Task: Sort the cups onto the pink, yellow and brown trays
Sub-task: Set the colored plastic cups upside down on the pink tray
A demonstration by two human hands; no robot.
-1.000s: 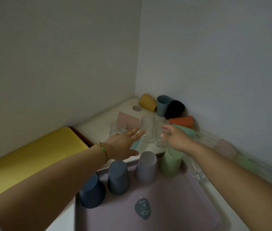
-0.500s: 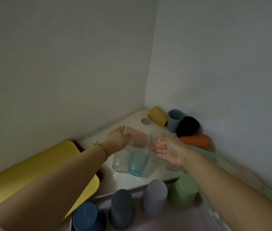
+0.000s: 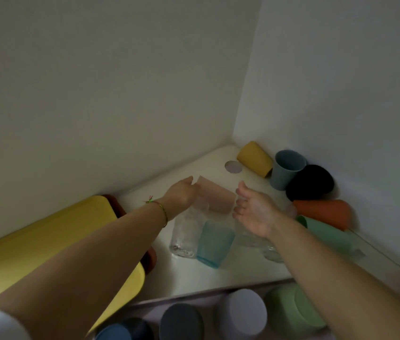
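A pink cup (image 3: 216,195) lies on its side on the white table. My left hand (image 3: 181,195) grips its left end. My right hand (image 3: 253,209) hovers open, palm facing left, just right of that cup and above clear glasses (image 3: 250,239). A tall clear glass (image 3: 186,231) and a translucent blue cup (image 3: 213,244) stand between my arms. The yellow tray (image 3: 47,239) lies on the brown tray (image 3: 150,258) at the left. The pink tray (image 3: 194,299) at the bottom holds upturned blue (image 3: 113,332), dark grey (image 3: 181,322), lilac (image 3: 240,312) and green (image 3: 292,307) cups.
In the far corner are a yellow cup (image 3: 255,158) on its side, an upright grey-blue cup (image 3: 287,168), a black cup (image 3: 311,182), and orange (image 3: 321,213) and green (image 3: 326,234) cups lying down. Walls close in behind and to the right. A round hole (image 3: 233,166) marks the table.
My left hand has reached forward from the clear glasses to the pink cup and closed on its end. My right hand has let go of a clear glass and opened. The view has tilted up.
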